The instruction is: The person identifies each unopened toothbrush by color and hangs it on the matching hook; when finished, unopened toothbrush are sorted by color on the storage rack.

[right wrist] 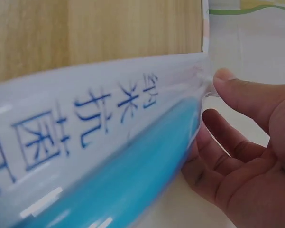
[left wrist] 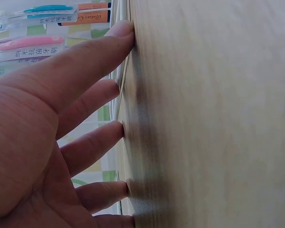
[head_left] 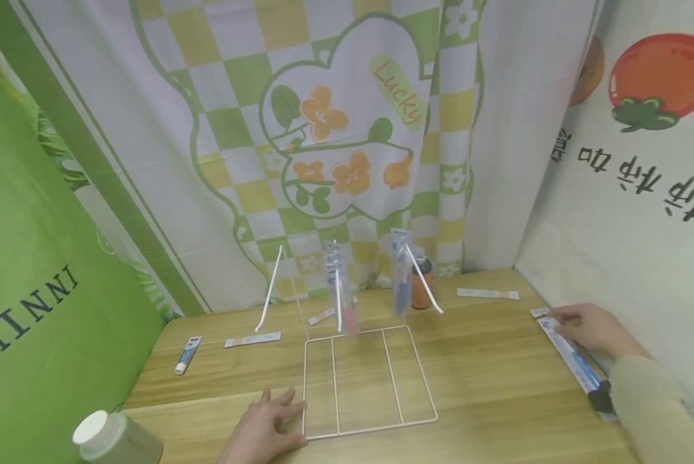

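Note:
My left hand (head_left: 263, 428) rests at the near left corner of a white wire rack (head_left: 370, 430), fingers spread and fingertips on the tabletop. In the left wrist view, the thumb touches the rack's base wire. At the table's right side, my right hand (head_left: 593, 328) pinches the far end of a packaged toothbrush (head_left: 575, 362). Its clear wrapper and blue handle (right wrist: 133, 185) fill much of the right wrist view. A packaged pink toothbrush (head_left: 347, 312) hangs from the rack's middle hook, and a packaged blue toothbrush (head_left: 402, 277) from the right one. The left hook (head_left: 269, 288) is bare.
A toothpaste tube (head_left: 187, 356) and a flat slim packet (head_left: 252, 339) lie left of the rack. Another slim packet (head_left: 487, 294) lies at the back right. An orange-brown bottle (head_left: 421, 287) stands behind the rack, and a white-capped bottle (head_left: 123, 441) at the near left.

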A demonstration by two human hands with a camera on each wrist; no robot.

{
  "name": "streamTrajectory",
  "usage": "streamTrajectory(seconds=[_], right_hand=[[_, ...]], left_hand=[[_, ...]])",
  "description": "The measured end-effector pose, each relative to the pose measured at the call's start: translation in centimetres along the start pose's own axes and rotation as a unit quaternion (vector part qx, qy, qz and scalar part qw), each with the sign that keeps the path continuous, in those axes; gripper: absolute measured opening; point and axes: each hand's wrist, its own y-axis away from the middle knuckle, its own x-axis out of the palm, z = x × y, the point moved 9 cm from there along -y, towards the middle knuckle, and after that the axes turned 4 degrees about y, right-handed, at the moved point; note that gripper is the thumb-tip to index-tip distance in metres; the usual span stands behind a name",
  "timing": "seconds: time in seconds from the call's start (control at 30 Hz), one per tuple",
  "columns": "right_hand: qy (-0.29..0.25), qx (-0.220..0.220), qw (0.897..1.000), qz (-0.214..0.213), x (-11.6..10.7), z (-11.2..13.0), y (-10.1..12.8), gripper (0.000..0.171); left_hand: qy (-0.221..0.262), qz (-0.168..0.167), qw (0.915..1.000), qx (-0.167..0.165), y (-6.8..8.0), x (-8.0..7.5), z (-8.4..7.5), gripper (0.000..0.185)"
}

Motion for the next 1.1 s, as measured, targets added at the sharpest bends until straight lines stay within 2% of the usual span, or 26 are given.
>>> streamTrajectory(seconds=[0.2,0.33,0.43,0.63,0.73,0.8,0.97,1.1], right_hand=[[-0.013,0.014,1.0,-0.016,-0.4,0.0,0.6,0.048],[-0.026,0.008,0.999,-0.047,-0.8,1.4,1.6,0.049],[-0.043,-0.004,0.996,-0.077,-1.3,3.9,2.3,0.049],[-0.077,-0.052,0.986,-0.141,-3.4,10.9,4.3,0.042],[-0.1,-0.085,0.975,-0.179,-4.6,14.6,5.7,0.041],[-0.12,-0.115,0.963,-0.214,-5.3,17.1,6.8,0.04],[-0.159,-0.2,0.922,-0.292,-6.7,23.1,9.7,0.049],[-0.19,-0.258,0.888,-0.328,-7.6,26.7,12.0,0.058]], left_hand=[[-0.002,0.0,1.0,0.0,0.1,0.0,-0.1,0.068],[-0.003,0.002,1.0,0.0,0.1,-0.1,-0.2,0.067],[-0.003,0.002,1.0,0.003,0.1,-0.1,-0.2,0.067],[-0.001,0.001,1.0,0.007,0.1,-0.1,-0.2,0.067],[0.0,0.001,1.0,0.006,0.1,-0.1,-0.2,0.067],[0.002,0.002,1.0,0.004,0.1,0.0,-0.2,0.067],[0.006,0.009,0.9999,-0.004,0.0,0.1,0.0,0.067],[0.003,0.01,0.9999,-0.003,-0.1,0.0,-0.1,0.067]])
